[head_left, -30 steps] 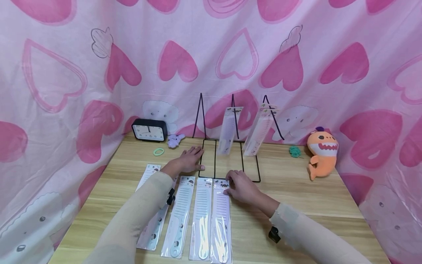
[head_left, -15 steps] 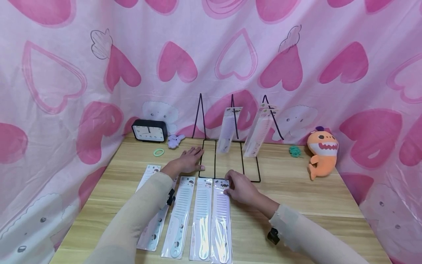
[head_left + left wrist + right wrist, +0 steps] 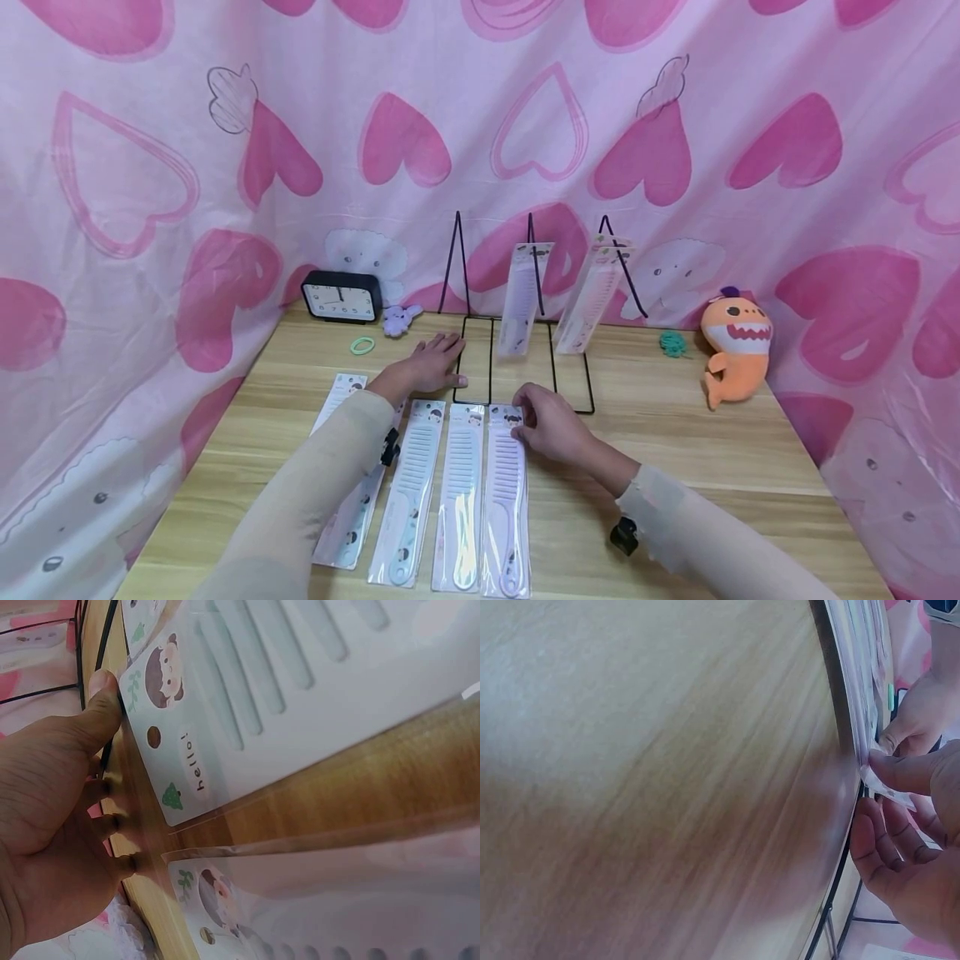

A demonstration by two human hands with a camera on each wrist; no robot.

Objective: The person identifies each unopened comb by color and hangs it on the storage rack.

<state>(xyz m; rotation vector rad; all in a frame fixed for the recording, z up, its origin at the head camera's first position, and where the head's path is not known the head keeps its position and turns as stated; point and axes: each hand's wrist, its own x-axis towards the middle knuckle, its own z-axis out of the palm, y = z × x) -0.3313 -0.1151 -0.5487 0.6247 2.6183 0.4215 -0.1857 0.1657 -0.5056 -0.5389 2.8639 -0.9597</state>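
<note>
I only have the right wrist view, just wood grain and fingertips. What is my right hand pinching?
Observer: The right hand pinches the top edge of the rightmost packaged comb, the lilac one lying flat on the table.
Operator: How many packs lie beside it?
Observer: The head view shows four in the row; a sleeve partly hides the leftmost.
Operator: And the left hand?
Observer: The left hand rests flat on the table, its thumb against the black wire rack base.

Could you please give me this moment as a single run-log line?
left hand: flat, pressing wire rack base | right hand: pinching top of rightmost packaged comb | two combs hang on rack
</note>
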